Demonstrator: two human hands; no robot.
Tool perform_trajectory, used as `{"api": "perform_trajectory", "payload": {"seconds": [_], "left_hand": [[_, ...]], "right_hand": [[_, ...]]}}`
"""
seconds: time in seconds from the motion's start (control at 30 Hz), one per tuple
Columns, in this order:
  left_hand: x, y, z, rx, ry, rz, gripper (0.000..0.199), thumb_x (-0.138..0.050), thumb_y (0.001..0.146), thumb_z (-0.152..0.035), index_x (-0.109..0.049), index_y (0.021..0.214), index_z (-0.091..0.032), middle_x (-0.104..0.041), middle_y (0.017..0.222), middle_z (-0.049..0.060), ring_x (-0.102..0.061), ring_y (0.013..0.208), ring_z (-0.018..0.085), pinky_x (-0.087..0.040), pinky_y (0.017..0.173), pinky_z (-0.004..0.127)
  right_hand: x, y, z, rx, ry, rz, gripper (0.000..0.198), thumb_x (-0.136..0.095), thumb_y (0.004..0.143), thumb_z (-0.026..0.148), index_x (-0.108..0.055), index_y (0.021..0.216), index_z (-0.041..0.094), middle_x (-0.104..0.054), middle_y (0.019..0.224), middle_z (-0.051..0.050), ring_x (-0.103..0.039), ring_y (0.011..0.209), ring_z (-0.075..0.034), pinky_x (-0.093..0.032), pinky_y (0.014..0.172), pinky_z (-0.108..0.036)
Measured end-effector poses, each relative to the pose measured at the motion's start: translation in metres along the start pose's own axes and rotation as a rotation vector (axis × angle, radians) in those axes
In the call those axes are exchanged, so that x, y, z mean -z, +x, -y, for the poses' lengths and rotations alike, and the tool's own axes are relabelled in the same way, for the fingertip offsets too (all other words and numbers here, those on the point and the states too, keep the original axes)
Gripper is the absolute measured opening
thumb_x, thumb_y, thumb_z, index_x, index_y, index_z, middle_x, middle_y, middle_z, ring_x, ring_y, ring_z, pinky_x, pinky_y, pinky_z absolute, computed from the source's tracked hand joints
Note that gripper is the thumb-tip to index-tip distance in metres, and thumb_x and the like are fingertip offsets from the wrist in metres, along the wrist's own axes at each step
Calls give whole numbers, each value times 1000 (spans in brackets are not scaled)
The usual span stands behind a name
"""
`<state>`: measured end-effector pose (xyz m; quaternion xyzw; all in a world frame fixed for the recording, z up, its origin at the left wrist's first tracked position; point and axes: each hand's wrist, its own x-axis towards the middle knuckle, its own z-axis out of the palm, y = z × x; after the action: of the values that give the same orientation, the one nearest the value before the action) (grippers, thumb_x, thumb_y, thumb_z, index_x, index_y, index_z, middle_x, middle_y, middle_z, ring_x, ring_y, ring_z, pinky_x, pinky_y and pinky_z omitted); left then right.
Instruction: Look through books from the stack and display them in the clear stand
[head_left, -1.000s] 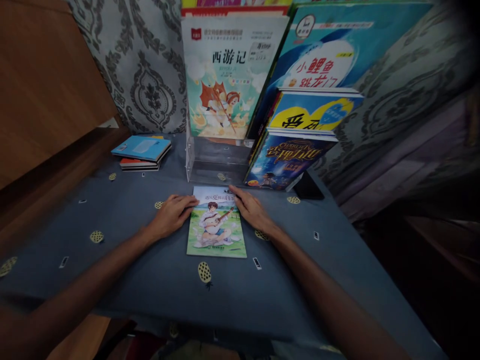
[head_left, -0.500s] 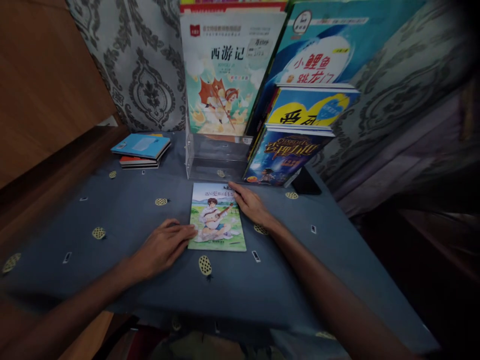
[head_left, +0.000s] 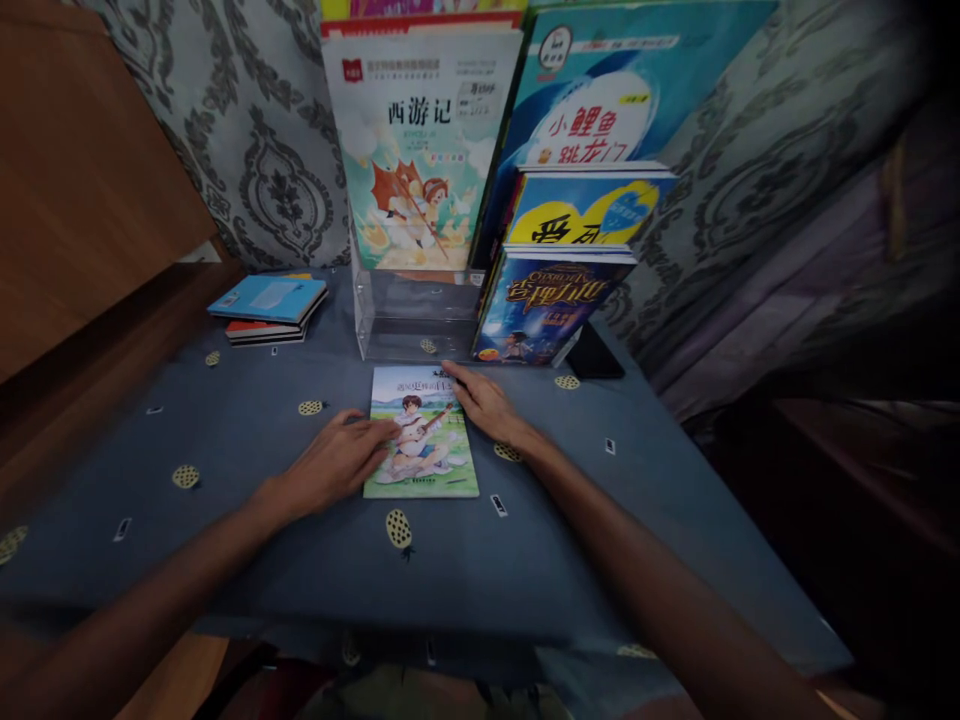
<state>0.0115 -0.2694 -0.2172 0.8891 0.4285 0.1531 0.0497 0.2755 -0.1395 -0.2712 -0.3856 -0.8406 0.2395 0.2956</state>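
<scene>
A thin book (head_left: pixel 421 460), its cover showing a figure playing a guitar, lies flat on the tablecloth. My left hand (head_left: pixel 346 452) rests over its left edge, with the fingers stretched onto the cover. At the upper right corner, my right hand (head_left: pixel 487 405) touches the book with extended fingers, the palm beside its right edge. Neither hand is wrapped around the book. Just beyond it stands a clear acrylic book stand (head_left: pixel 397 338).
The stand holds a pale book with a red-caped figure (head_left: pixel 412 150), a teal book (head_left: pixel 592 85), a yellow-and-blue book (head_left: pixel 581 210) and a dark blue book (head_left: pixel 551 310). Several books (head_left: pixel 268 298) are stacked at the left. A black flat object (head_left: pixel 596 355) lies right of the stand.
My left hand has slid from the book's left edge farther up and onto its cover. My right hand stays at the upper right corner. The whole view has shifted slightly.
</scene>
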Motion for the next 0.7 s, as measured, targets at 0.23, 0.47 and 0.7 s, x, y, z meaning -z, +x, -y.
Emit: {"api": "perform_trajectory", "payload": {"seconds": [0.23, 0.47, 0.7], "left_hand": [[-8, 49, 20, 10, 35, 11, 29, -36, 103, -26, -52, 128, -20, -70, 126, 7, -68, 110, 22, -42, 103, 46], [-20, 100, 40, 38, 97, 62, 28, -36, 101, -20, -52, 123, -18, -70, 125, 11, -66, 113, 24, -42, 101, 43], [-35, 126, 38, -46, 55, 1, 33, -31, 102, -19, -49, 130, -19, -68, 128, 11, -65, 114, 22, -39, 102, 42]], "right_hand": [[5, 0, 1, -23, 105, -2, 47, -38, 101, 36, -47, 147, 27, -58, 145, -6, -53, 134, -26, -39, 115, -53], [13, 4, 2, -85, 281, -3, 56, -35, 102, 51, -39, 152, 26, -62, 140, -8, -52, 135, -24, -34, 118, -50], [13, 9, -1, -151, 411, -34, 59, -37, 100, 59, -42, 150, 29, -56, 147, -5, -49, 138, -23, -33, 119, -47]]}}
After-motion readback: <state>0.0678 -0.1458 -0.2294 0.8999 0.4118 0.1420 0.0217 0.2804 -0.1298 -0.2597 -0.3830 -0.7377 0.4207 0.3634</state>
